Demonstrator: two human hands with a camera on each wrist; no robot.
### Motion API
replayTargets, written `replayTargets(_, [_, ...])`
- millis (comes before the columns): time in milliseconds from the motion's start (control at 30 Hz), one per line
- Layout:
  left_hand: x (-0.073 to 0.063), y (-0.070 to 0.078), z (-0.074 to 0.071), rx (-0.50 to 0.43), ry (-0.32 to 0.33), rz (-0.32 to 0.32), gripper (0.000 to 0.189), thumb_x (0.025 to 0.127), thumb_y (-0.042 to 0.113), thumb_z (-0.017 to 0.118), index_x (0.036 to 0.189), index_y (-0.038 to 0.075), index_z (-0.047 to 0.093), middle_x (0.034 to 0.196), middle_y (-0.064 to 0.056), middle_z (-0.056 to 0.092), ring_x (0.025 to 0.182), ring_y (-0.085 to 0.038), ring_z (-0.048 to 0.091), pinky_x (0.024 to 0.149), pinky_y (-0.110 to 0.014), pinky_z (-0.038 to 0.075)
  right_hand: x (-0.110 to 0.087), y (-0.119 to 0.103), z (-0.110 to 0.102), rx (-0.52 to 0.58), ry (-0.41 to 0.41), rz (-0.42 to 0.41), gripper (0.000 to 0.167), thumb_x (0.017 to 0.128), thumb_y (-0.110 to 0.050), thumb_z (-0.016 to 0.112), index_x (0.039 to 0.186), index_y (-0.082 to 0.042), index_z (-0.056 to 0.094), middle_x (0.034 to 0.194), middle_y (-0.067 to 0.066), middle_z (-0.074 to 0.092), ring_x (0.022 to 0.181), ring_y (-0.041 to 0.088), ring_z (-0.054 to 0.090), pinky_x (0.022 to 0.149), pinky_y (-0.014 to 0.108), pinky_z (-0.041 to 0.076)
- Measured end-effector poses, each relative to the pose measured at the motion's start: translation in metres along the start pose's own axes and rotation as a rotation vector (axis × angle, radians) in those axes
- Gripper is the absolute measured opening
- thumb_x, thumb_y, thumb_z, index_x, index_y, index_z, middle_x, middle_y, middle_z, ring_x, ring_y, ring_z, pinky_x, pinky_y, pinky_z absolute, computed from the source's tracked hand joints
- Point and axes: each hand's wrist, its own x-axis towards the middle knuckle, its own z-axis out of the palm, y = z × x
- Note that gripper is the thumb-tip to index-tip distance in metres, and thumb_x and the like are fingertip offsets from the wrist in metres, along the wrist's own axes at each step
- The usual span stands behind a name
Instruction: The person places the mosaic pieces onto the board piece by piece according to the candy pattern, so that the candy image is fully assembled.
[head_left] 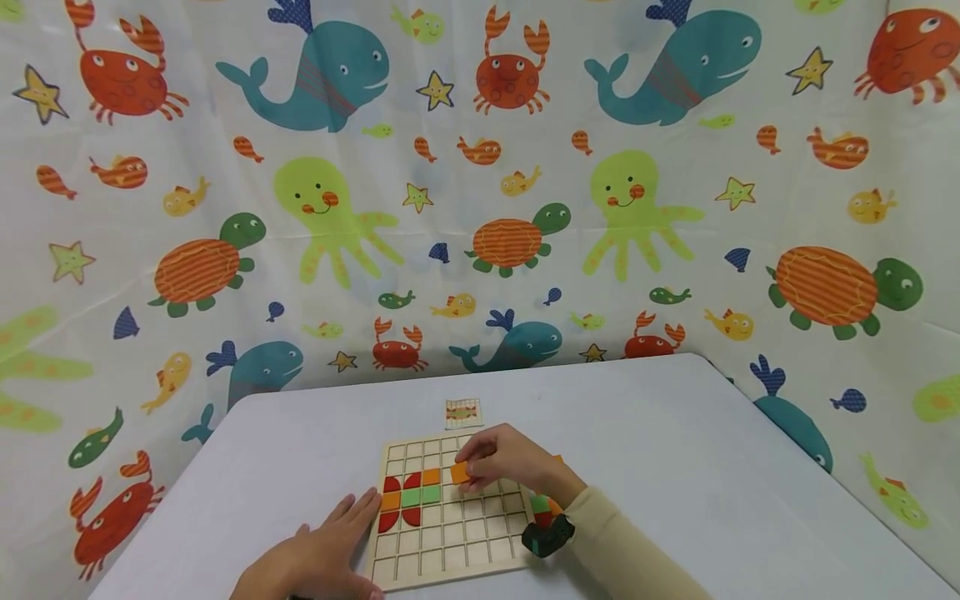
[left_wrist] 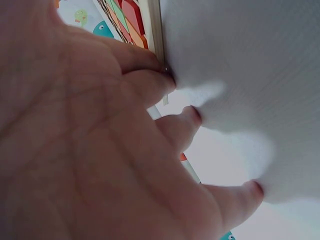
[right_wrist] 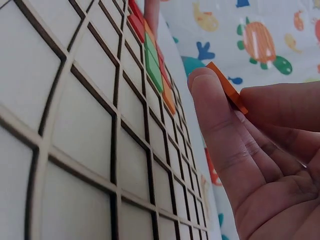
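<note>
A wooden grid board point(head_left: 450, 546) lies on the white table, with red, orange and green tiles in its left cells. My right hand point(head_left: 498, 458) pinches an orange square tile point(head_left: 460, 472) between thumb and fingers, over the upper middle of the board. In the right wrist view that orange tile point(right_wrist: 227, 89) is seen edge-on, above the grid. My left hand point(head_left: 322, 537) lies at the board's left edge, fingers extended. The left wrist view shows fingertips of the left hand point(left_wrist: 115, 135) right at the board's side point(left_wrist: 156, 30), others on the table.
A small pattern card point(head_left: 462, 412) lies behind the board. More coloured tiles point(head_left: 542, 508) sit at the board's right side, partly hidden by the right wrist and its dark strap point(head_left: 547, 537). A curtain with sea animals point(head_left: 450, 167) hangs behind the table point(head_left: 615, 417).
</note>
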Motion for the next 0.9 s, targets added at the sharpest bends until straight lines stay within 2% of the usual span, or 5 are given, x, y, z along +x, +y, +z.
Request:
replayTargets(233, [-0.001,0.001,0.0,0.012,0.003,0.007,0.13,0.058,0.055,0.098,0.166,0.013,0.04,0.172,-0.013,0.034,0.158,-0.051,0.017,0.104,-0.092,0.01,0.006,0.004,0.009,-0.048,-0.006,-0.012,0.014,0.101,0.003,0.069,0.114,0.005,0.076,0.097,0.01,0.076,0.079,0.025,0.078,0.08,0.036,0.065])
replayTargets(467, [0.0,-0.002,0.001,0.031,0.01,0.031,0.129,0.06,0.057,0.098,0.166,0.011,0.04,0.172,-0.013,0.034,0.157,-0.05,0.019,0.104,-0.092,0.012,0.006,0.004,0.02,-0.03,-0.023,0.0,0.014,0.101,0.007,0.067,0.112,0.006,0.075,0.096,0.01,0.075,0.076,0.02,0.075,0.078,0.035,0.065])
replayTargets(600, [0.001,-0.002,0.001,0.032,0.005,0.031,0.129,0.06,0.058,0.097,0.166,0.012,0.039,0.172,-0.013,0.034,0.157,-0.05,0.019,0.104,-0.092,0.012,0.006,0.005,0.026,-0.065,-0.015,-0.001,0.012,0.1,0.006,0.069,0.11,0.004,0.076,0.094,0.008,0.074,0.074,0.019,0.074,0.078,0.032,0.064])
replayTargets(733, [0.0,-0.001,0.0,0.02,-0.004,0.031,0.129,0.061,0.057,0.097,0.167,0.012,0.039,0.172,-0.013,0.033,0.158,-0.051,0.018,0.105,-0.092,0.011,0.006,0.004,0.03,-0.122,-0.001,-0.002,0.011,0.099,0.003,0.071,0.108,0.001,0.077,0.094,0.005,0.075,0.078,0.017,0.072,0.085,0.031,0.062])
replayTargets(900, [-0.001,-0.001,-0.001,0.009,-0.009,0.029,0.129,0.061,0.055,0.098,0.167,0.012,0.038,0.173,-0.013,0.032,0.158,-0.05,0.017,0.105,-0.092,0.011,0.005,0.005,0.034,-0.196,0.018,0.005,0.01,0.1,0.0,0.073,0.106,-0.004,0.079,0.094,0.002,0.075,0.085,0.017,0.071,0.097,0.035,0.056])
